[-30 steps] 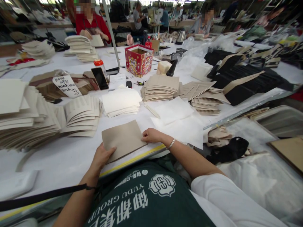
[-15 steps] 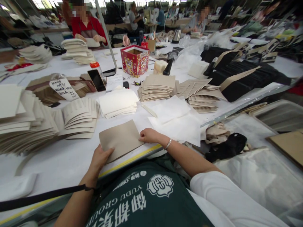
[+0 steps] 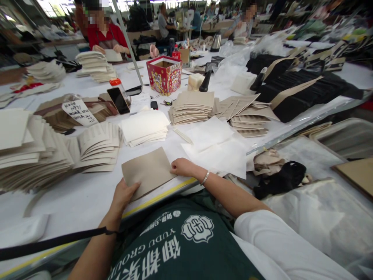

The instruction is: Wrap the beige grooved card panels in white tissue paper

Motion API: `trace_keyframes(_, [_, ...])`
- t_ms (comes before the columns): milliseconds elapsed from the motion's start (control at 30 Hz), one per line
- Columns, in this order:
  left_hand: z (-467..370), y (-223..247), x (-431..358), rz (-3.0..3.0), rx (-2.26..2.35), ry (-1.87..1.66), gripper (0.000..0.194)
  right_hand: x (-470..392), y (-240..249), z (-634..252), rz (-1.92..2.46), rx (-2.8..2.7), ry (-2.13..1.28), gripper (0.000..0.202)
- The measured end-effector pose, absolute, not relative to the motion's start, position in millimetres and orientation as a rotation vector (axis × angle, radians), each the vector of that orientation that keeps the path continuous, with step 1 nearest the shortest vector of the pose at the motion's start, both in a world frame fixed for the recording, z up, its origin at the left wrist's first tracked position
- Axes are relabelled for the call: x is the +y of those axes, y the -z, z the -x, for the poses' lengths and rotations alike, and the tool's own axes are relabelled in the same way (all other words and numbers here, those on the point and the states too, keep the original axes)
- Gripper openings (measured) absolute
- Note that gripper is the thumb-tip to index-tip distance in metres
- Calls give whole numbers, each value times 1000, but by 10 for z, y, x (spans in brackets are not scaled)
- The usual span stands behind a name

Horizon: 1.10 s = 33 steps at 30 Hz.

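Beige panel (image 3: 150,172) is lying on the worktop (image 3: 87,192), long axis running kinda parallel to the yellow edging (image 3: 159,198); left hand (image 3: 124,193) is gripping its left end, right hand (image 3: 183,167) pinching the right.

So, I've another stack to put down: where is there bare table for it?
Mainly the white tabletop left of the left hand, on the near side of the fanned beige panels. A narrow bare strip separates the held taupe panel from the white sheet stack. It's crowded beyond, around the red patterned box.
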<state>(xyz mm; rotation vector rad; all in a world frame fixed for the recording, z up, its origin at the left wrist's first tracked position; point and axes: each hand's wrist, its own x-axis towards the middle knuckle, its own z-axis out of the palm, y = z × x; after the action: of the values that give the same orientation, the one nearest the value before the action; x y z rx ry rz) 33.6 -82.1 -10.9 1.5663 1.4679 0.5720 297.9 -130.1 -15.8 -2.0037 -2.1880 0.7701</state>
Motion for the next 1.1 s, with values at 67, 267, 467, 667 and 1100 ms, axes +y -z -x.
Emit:
trace_keyframes(67, [-350, 97, -832, -1557, 1474, -556, 42, -1311, 149, -2967, 2015, -2187, -768, 23])
trace_keyframes(267, [-325, 116, -791, -1556, 1450, -519, 48, -1353, 145, -2920, 2044, -2205, -732, 22])
trace_keyframes(467, [-116, 55, -732, -1862, 1337, -279, 56, -1387, 148, -2888, 2065, -2262, -684, 22])
trace_keyframes(667, [-40, 95, -773, -1907, 1389, -241, 51, -1384, 150, -2866, 2092, -2242, -703, 22])
trace_keyframes(1100, [-20, 128, -849, -1931, 1403, -262, 46, -1389, 136, -2835, 2134, -2202, -726, 21])
